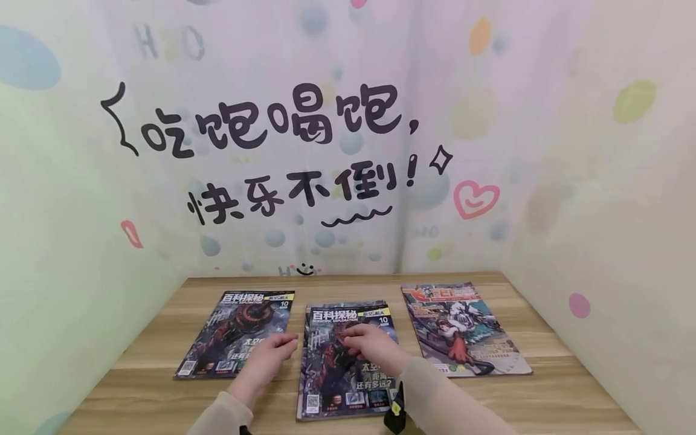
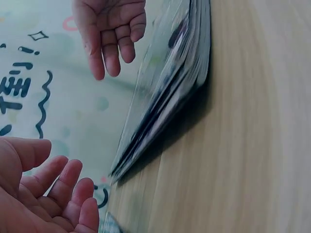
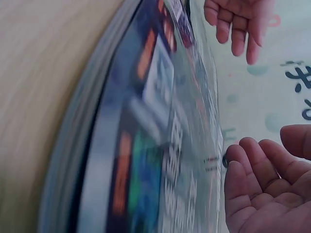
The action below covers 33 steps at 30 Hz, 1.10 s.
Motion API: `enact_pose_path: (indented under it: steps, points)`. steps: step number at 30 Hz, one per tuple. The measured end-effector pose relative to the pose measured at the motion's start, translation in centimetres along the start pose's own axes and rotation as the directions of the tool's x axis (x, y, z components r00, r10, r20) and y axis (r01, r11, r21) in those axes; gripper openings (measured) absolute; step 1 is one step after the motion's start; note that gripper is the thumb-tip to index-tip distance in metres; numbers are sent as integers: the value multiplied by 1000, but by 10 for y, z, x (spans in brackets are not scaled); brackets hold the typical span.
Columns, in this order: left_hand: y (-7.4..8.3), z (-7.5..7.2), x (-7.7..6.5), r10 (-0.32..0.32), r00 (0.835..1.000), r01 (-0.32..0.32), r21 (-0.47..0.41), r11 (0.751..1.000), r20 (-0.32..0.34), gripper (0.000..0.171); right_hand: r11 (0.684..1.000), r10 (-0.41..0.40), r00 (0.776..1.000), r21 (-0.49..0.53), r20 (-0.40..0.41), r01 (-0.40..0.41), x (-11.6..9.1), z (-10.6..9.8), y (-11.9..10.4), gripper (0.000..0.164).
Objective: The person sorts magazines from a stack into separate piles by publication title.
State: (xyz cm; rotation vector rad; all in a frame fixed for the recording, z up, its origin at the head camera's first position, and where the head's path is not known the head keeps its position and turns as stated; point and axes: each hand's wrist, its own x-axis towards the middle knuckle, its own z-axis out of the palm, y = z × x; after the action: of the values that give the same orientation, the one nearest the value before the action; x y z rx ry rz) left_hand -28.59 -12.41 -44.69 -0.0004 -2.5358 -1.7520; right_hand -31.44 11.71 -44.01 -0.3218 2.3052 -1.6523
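In the head view a stack of magazines (image 1: 321,386) lies in the middle of the wooden table, its top cover dark with a red mechanical shape and the title "Scientific Exploration". Back edges of lower magazines peek out beneath it. My right hand (image 1: 375,347) hovers over this top cover, fingers loosely bent and holding nothing. Between the stack and a matching magazine (image 1: 239,329) on the left is my left hand (image 1: 266,362), also with nothing in it. Both wrist views show relaxed fingers, the left palm (image 2: 46,199) and the right palm (image 3: 269,194) turned inward beside the stack.
On the right of the table (image 1: 565,399) lies another magazine (image 1: 462,332) with a colourful illustrated cover. A pale curtain wall (image 1: 348,254) with dots and large black lettering rises behind the table's back edge, and similar walls stand on both sides.
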Motion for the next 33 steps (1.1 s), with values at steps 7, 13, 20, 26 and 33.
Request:
enact_pose_path:
  steps: [7,13,20,26,33]
  points:
    - [3,19,-3,36,998,-36,-11,999,46,32,1000,-2,1000,7,-28,2,-9,-20,14,37]
    - [-2,29,-5,32,997,-33,9,999,71,33,1000,22,998,1,-55,-22,-22,-31,22,37]
    - [-9,34,-9,19,997,-19,-4,1000,74,30,1000,23,996,-16,-81,-24,-36,-43,31,42]
    - [-11,35,-14,28,997,-27,-6,1000,74,29,1000,-6,989,-31,-149,1,-44,-48,41,41]
    - [-16,37,-20,31,997,-31,0,1000,66,30,991,-48,963,-136,-265,12,-49,-49,48,39]
